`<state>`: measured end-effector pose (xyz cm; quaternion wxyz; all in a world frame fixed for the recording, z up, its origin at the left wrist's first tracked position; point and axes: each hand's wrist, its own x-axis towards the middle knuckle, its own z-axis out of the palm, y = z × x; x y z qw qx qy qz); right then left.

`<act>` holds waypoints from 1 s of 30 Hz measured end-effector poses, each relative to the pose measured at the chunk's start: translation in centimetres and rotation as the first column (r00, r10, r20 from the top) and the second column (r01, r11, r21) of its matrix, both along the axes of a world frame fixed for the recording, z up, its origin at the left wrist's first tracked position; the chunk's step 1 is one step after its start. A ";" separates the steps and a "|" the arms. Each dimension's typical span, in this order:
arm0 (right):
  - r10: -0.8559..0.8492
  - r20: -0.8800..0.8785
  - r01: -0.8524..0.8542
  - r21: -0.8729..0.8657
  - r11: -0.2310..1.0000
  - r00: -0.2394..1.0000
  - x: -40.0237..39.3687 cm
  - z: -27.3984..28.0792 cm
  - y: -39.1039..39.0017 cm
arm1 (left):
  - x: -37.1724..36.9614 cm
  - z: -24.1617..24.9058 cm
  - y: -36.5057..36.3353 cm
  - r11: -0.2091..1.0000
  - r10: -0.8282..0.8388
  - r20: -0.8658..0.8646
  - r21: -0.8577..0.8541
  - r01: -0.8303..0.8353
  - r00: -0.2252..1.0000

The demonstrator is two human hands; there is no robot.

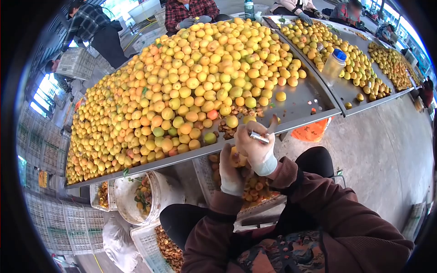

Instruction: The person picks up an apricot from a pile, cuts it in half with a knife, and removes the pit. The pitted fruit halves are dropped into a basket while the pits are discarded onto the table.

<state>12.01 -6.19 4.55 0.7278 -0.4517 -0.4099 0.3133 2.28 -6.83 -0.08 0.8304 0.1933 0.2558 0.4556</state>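
A large heap of yellow-orange fruit (182, 86) covers the metal table (309, 98). At its near edge, my gloved right hand (256, 144) is closed round a small tool with a metallic handle (259, 137). Just left of it and lower, my gloved left hand (231, 170) holds a yellow fruit (237, 158), partly hidden between the two hands. Brown scraps (226, 130) lie on the table just beyond my hands. Below them, between my knees, a crate (203, 179) holds orange fruit pieces (257, 189).
A white bucket (157, 195) and a crate of brown pieces (141, 236) stand on the floor at lower left. A blue-lidded jar (333, 66) sits on the right table section. Several people are across the table, one with gloved hands (193, 21).
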 end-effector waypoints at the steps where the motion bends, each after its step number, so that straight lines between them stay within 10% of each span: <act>1: 0.041 -0.170 -0.038 0.021 0.999 0.985 -0.2 -0.6 0.6 | 0.0 -0.4 -0.2 1.000 0.022 0.054 -0.003 -0.022 0.998; 2: 0.044 -0.170 -0.042 0.019 0.999 0.984 -0.1 -0.1 0.5 | 0.2 -0.2 -0.6 1.000 0.026 0.054 -0.005 -0.026 0.998; 4: 0.350 -0.549 -0.279 0.211 0.937 0.759 0.4 1.0 0.3 | 0.4 0.3 -1.2 0.896 0.262 -0.516 0.444 -0.007 0.816; 5: 0.295 -0.610 -0.256 0.153 0.955 0.735 0.9 1.2 0.7 | -0.3 0.5 -0.2 0.979 0.029 -0.057 0.203 -0.017 0.998; 8: 0.231 -0.705 -0.274 0.055 0.960 0.670 2.3 0.8 1.3 | -0.3 1.5 0.0 0.995 -0.064 -0.216 -0.089 0.045 0.974; 11: 0.246 -0.662 -0.301 0.033 0.953 0.708 2.1 0.7 1.2 | 0.1 -1.6 0.6 0.936 0.094 -0.451 0.344 0.075 0.888; 18: 0.282 -0.778 -0.368 0.070 0.927 0.561 3.5 -0.5 2.1 | -0.4 0.2 0.9 0.942 0.005 -0.438 0.303 0.143 0.899; 20: 0.296 -0.761 -0.376 0.074 0.924 0.578 3.6 -1.5 2.3 | -0.7 0.2 1.3 0.968 -0.247 -0.221 -0.097 0.231 0.943; 30: 0.400 -0.879 -0.469 0.247 0.848 0.261 4.3 -4.9 3.6 | -0.8 -0.7 2.1 0.951 -0.309 -0.202 -0.101 0.294 0.929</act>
